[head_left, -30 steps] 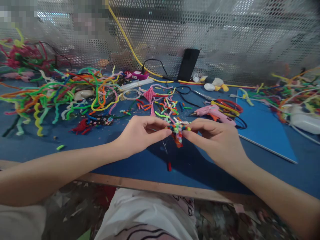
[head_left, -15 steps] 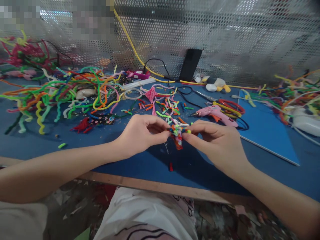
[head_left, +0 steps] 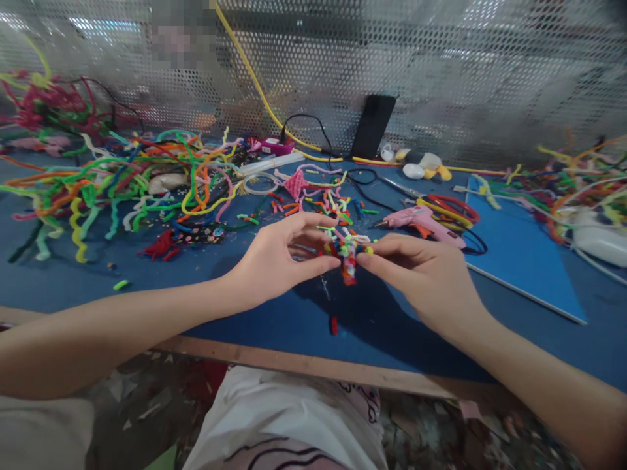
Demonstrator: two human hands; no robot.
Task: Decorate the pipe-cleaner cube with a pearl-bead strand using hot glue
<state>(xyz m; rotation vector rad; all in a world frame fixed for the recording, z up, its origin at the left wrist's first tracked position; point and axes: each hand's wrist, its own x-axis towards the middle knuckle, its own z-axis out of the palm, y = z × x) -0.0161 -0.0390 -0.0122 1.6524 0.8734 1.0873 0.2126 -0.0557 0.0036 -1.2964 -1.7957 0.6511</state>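
Observation:
A small multicoloured pipe-cleaner piece (head_left: pixel 349 264), with an orange-red lower end and short stubs along its top, is held up over the blue table between both hands. My right hand (head_left: pixel 431 274) pinches its right end between thumb and forefinger. At its left end is my left hand (head_left: pixel 279 261), thumb and lower fingers on the piece while the forefinger is raised above it. The fingertips hide part of the piece. Below it on the table lies a short red pipe-cleaner scrap (head_left: pixel 334 325). Just behind are cut pipe-cleaner bits and a pink pipe-cleaner shape (head_left: pixel 296 185).
A pink glue gun (head_left: pixel 426 220) lies behind my right hand, beside red-handled pliers (head_left: pixel 460 207) and a blue board (head_left: pixel 524 267). Pipe cleaners (head_left: pixel 132 176) are heaped at left. A black phone (head_left: pixel 373 127) leans on the perforated metal screen (head_left: pixel 441 72).
My left forefinger has lifted off the piece, and the gap between it and the thumb has widened. The piece has shifted up slightly; my right hand keeps its pinch.

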